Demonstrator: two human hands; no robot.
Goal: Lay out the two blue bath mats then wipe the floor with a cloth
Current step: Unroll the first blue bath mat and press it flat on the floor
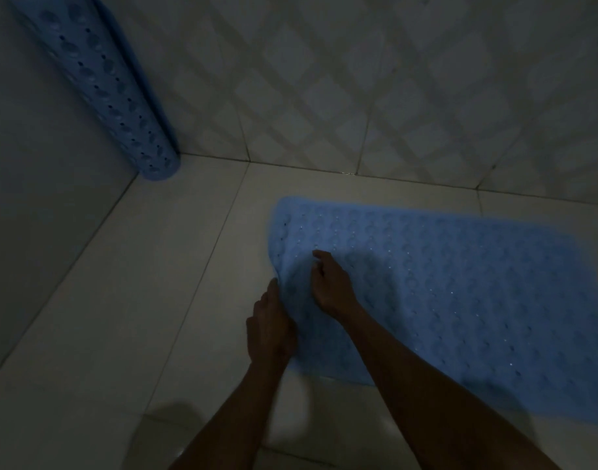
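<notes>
- The right hand (331,283) rests on top of the unrolled blue mat (460,300) near its left end, fingers (319,257) curled loosely and pressing down, not closed round anything.
- The left hand (270,329) sits at the mat's left edge; its fingers seem to pinch or push that edge, though in this dim light I cannot tell whether they hold it.
- The mat's left end near the hands rises in a slight hump, while the rest lies flat on the floor (121,300), running off to the right, close to the back wall (392,79).
- Judged from this, the step in hand is laying out the first mat: smoothing its last raised end down.
- The next move likely calls for pressing that hump flat so the underside grips the tile, then reaching left for the second mat.
- The rolled blue mat (121,96) stands upright in the far left corner, leaning against the side wall (36,164), well apart from the hands.
- Bare floor lies between the corner and the flat mat, so nothing visible blocks the second mat.
- No cloth is in view; wiping is not yet begun.
- The tiles look glossy, perhaps wet, so a mat could slide.
</notes>
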